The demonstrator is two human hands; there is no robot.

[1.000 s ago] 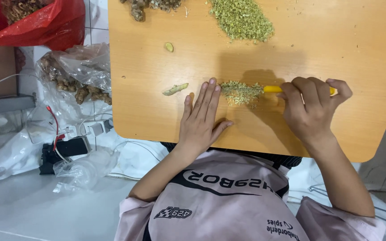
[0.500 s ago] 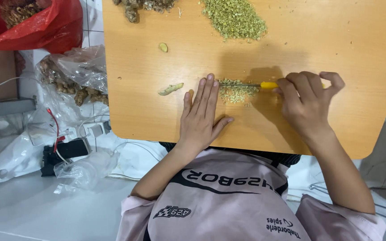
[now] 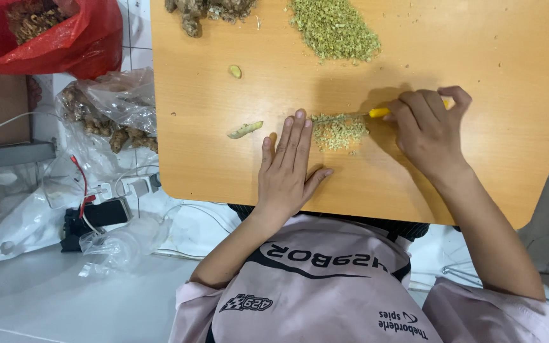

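My right hand [image 3: 428, 130] is closed round a yellow-handled knife [image 3: 380, 112], whose blade lies over a small heap of chopped greenish-yellow bits [image 3: 339, 131] on the wooden table [image 3: 490, 57]. My left hand [image 3: 287, 166] lies flat on the table with fingers straight, its fingertips touching the heap's left edge. A whole pale green piece [image 3: 244, 130] lies just left of that hand, and a smaller piece [image 3: 235, 71] sits farther up.
A bigger pile of chopped bits [image 3: 335, 28] and brown knobbly roots [image 3: 208, 11] sit at the table's far edge. Left of the table lie a red plastic bag [image 3: 58, 35], a clear bag of roots [image 3: 112, 114], cables and a black device [image 3: 93, 216] on the floor.
The view has shifted slightly. My right hand with the knife has moved a little over the heap; my left hand stays flat beside it.
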